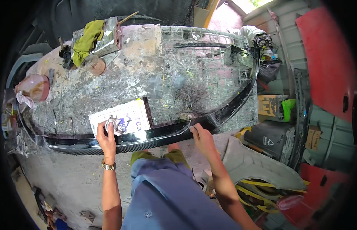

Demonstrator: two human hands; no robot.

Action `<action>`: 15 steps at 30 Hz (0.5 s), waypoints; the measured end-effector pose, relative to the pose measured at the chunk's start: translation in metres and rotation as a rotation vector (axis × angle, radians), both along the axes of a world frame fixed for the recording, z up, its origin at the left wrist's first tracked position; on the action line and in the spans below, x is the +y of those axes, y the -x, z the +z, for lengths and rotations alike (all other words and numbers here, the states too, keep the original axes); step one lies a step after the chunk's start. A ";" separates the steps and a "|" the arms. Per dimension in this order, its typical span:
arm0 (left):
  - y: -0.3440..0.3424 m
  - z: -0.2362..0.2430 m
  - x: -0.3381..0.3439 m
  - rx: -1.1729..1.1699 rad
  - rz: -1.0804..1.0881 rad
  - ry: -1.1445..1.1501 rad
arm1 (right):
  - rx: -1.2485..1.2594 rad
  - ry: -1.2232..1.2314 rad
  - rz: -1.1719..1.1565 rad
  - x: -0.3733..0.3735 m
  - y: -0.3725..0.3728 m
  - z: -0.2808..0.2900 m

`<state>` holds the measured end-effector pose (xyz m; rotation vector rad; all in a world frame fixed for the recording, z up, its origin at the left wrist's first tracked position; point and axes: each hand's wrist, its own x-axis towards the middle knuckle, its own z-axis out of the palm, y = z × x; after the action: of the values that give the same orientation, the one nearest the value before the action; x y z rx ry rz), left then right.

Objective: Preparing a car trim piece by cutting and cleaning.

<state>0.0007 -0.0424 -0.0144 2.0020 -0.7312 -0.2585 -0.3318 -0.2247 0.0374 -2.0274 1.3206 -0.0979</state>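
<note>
A long, curved glossy black bumper lip (159, 141) with a carbon-weave look lies along the near edge of the worktable and bends up its right side. My left hand (106, 141), with a watch on the wrist, is closed on a crumpled silver-grey wad (115, 123); its exact kind is hard to make out. That wad rests over a white printed board (134, 115), which lies flat just behind the lip. My right hand (204, 140) grips the lip's upper edge, right of the middle, fingers curled over it.
The scuffed worktable (121, 84) carries a pinkish tub (34, 87), a green cloth (86, 40) over a box, and clear plastic pieces (156, 86). On the right stand a dark bin (268, 140), a grey fender (259, 163) and a red panel (326, 61).
</note>
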 end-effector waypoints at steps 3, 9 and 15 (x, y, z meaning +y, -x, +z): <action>-0.002 -0.002 0.003 0.017 -0.010 0.009 | 0.026 -0.025 0.012 0.005 -0.004 -0.007; -0.002 -0.006 0.006 0.033 -0.002 0.027 | 0.027 -0.105 -0.016 0.005 -0.019 0.010; -0.001 -0.006 0.004 0.038 0.005 0.079 | 0.073 -0.098 -0.008 0.009 -0.024 0.021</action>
<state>0.0014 -0.0389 -0.0200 1.9195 -0.7021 -0.2598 -0.3078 -0.2162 0.0588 -1.9596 1.3513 0.0367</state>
